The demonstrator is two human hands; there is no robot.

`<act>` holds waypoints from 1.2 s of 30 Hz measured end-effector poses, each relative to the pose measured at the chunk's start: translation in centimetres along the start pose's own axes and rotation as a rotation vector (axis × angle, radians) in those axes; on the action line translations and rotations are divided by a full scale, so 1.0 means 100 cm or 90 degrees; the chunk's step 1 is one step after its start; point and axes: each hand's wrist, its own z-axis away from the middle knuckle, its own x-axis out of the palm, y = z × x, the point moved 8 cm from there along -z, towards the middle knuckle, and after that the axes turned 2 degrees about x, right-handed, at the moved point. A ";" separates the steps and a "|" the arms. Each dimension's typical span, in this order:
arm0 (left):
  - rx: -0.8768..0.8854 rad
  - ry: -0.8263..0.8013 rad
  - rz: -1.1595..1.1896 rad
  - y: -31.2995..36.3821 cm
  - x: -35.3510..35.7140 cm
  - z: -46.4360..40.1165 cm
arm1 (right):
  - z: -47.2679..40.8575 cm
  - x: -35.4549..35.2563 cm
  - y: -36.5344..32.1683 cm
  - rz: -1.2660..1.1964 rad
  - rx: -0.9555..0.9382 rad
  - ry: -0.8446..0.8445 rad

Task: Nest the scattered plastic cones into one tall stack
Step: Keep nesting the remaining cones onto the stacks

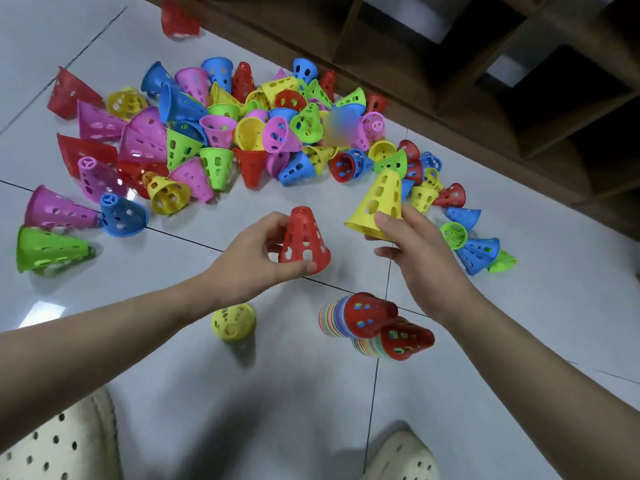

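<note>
My left hand grips a red perforated cone, held upright above the tiled floor. To its right, my right hand pinches the rim of a yellow cone, also tip up. Below the hands stand two nested stacks of many-coloured cones, each topped by a red cone: one stack to the left and a second stack beside it. A lone yellow cone sits on the floor under my left forearm. A big heap of loose cones in red, pink, blue, green and yellow lies beyond.
A dark wooden shelf unit runs along the far right edge of the floor. More loose cones trail off to the right of my hand. Cream perforated shoes show at the bottom of the view.
</note>
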 end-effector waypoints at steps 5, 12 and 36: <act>0.080 -0.094 -0.029 0.025 0.053 0.006 | 0.046 -0.068 0.032 0.002 0.003 0.089; 0.143 -0.211 -0.154 0.028 0.117 0.009 | 0.086 -0.116 0.094 -0.004 0.044 0.198; 0.060 -0.157 -0.409 -0.049 0.051 0.005 | 0.086 -0.083 0.168 0.258 0.038 0.100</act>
